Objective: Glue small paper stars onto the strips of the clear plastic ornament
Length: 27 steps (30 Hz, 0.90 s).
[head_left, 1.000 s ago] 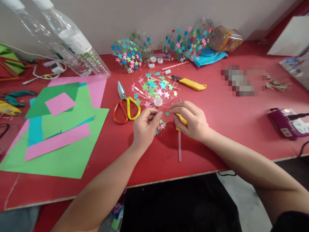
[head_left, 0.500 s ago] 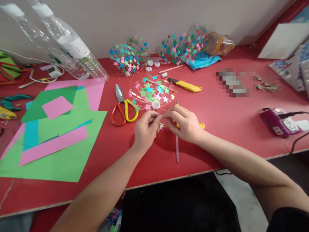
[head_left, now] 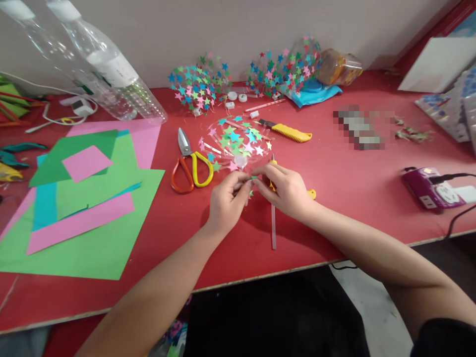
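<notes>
My left hand [head_left: 228,198] is closed, thumb and fingers pinched together at a small green paper star [head_left: 254,177]. From the other side my right hand [head_left: 288,188] meets it, its thumb and fingertips also pinching the star. Just below the fingertips hangs another small star [head_left: 251,193], partly hidden. Beyond both hands lies a clear plastic ornament of curved strips dotted with coloured stars [head_left: 236,139]. Under my right hand is a mostly covered yellow glue gun [head_left: 311,194], with a translucent glue stick [head_left: 273,228] jutting toward me.
Scissors [head_left: 191,163] lie left of the ornament, a yellow utility knife [head_left: 292,132] to its right. Coloured paper sheets [head_left: 141,208] cover the left side, before clear bottles [head_left: 111,69]. Star-covered plastic pieces [head_left: 193,87] stand by the wall. A purple power socket [head_left: 433,188] sits at right.
My left hand has shifted slightly right, closer to my right fingertips. The green star now shows between the two hands. The ornament and tools lie as before.
</notes>
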Motion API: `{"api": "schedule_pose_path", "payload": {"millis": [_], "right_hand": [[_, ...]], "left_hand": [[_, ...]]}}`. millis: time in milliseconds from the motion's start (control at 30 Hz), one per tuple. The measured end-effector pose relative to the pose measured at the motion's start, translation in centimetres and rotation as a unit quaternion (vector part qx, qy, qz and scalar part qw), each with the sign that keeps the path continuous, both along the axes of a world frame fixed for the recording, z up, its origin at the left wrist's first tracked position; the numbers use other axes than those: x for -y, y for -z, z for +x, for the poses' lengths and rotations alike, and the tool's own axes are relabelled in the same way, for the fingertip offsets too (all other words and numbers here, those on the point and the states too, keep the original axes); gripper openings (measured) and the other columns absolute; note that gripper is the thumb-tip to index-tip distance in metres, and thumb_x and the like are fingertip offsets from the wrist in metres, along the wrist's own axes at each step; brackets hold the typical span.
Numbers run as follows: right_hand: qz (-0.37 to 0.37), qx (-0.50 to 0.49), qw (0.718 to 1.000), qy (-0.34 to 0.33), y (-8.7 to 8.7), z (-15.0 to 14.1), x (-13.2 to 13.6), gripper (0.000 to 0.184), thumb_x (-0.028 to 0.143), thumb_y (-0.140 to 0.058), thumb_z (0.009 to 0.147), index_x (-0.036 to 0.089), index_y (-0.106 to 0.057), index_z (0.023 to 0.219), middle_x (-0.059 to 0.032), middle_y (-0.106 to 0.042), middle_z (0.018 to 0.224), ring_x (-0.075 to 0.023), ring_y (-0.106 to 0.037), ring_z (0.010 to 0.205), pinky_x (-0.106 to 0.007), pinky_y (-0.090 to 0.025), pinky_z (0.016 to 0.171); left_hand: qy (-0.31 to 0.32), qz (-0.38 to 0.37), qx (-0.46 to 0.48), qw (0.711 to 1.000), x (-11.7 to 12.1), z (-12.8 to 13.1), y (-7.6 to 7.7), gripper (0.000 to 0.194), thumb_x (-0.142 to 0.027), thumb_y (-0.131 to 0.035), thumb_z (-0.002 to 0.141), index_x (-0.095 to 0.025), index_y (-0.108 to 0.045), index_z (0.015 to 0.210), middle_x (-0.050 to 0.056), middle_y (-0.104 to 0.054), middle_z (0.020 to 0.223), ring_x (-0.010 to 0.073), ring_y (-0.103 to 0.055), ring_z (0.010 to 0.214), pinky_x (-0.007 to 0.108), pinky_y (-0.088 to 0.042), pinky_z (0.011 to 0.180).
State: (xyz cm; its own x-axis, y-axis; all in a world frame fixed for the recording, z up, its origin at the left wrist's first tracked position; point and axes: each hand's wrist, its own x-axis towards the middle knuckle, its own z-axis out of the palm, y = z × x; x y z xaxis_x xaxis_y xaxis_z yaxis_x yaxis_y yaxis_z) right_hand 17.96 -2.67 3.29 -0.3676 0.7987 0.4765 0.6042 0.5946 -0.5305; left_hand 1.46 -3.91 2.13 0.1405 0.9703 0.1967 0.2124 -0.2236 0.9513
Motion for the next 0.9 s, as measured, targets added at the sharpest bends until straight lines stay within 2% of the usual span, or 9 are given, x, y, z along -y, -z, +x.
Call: {"api": "schedule_pose_path", "payload": {"millis": [133,333,467,567,767,900], "right_hand": [[-0.004,0.004,1.0,0.003,0.1,0.1,-0.2,0.017,0.027,-0.048,0.095,0.017,-0.06,0.091,-0.0036,-0.065,0.081,-0.0107,-0.058,0.066,-0.022,-0.043,0.063],[0.006,-0.01,1.0,-0.003,0.4,0.0,-0.3,0.014,0.024,-0.048,0.093,0.018,-0.056,0.083,-0.0012,-0.061,0.074,-0.0098,-0.054,0.062,-0.021,-0.041,0.06],[0.02,-0.019,1.0,-0.003,0.3,0.0,-0.3,0.013,0.023,-0.047,0.092,0.018,-0.054,0.081,0.0007,-0.058,0.07,-0.0087,-0.05,0.059,-0.02,-0.039,0.057],[0.019,-0.029,0.999,0.003,0.1,0.1,-0.3,0.012,0.024,-0.048,0.092,0.018,-0.055,0.084,0.0005,-0.059,0.072,-0.0088,-0.051,0.06,-0.021,-0.04,0.058],[0.035,-0.045,0.998,0.02,-0.1,0.4,-0.3,0.014,0.021,-0.05,0.092,0.018,-0.058,0.104,0.0015,-0.06,0.076,-0.0083,-0.053,0.062,-0.02,-0.041,0.061],[0.067,-0.041,0.997,0.006,0.0,0.8,-0.1,0.016,0.016,-0.047,0.092,0.019,-0.057,0.104,0.0002,-0.061,0.081,-0.008,-0.053,0.065,-0.02,-0.042,0.062]], "left_hand": [[-0.004,0.029,-0.025,0.999,0.0,-0.1,0.3,0.009,-0.027,-0.054,0.093,-0.019,-0.059,0.093,-0.007,-0.051,0.053,0.007,-0.051,0.046,0.018,-0.041,0.049],[-0.022,0.051,-0.058,0.997,0.2,0.0,0.4,0.009,-0.024,-0.054,0.092,-0.019,-0.061,0.093,-0.006,-0.053,0.055,0.0083,-0.056,0.05,0.019,-0.043,0.051],[-0.032,0.06,-0.057,0.996,0.2,0.0,0.1,0.018,-0.023,-0.053,0.092,-0.02,-0.063,0.107,-0.007,-0.051,0.053,0.0078,-0.052,0.045,0.02,-0.042,0.049],[-0.045,0.086,-0.065,0.993,0.4,-0.1,-0.2,0.024,-0.022,-0.053,0.093,-0.019,-0.06,0.116,-0.008,-0.051,0.052,0.0065,-0.047,0.042,0.02,-0.042,0.048],[-0.063,0.159,-0.051,0.984,0.9,-0.4,-0.4,0.018,-0.02,-0.054,0.094,-0.019,-0.058,0.11,-0.007,-0.055,0.056,0.005,-0.048,0.043,0.018,-0.041,0.047],[-0.079,0.19,-0.05,0.977,0.6,-1.2,-0.9,0.013,-0.018,-0.055,0.093,-0.019,-0.06,0.105,-0.008,-0.053,0.054,0.0042,-0.044,0.04,0.018,-0.038,0.043]]}}
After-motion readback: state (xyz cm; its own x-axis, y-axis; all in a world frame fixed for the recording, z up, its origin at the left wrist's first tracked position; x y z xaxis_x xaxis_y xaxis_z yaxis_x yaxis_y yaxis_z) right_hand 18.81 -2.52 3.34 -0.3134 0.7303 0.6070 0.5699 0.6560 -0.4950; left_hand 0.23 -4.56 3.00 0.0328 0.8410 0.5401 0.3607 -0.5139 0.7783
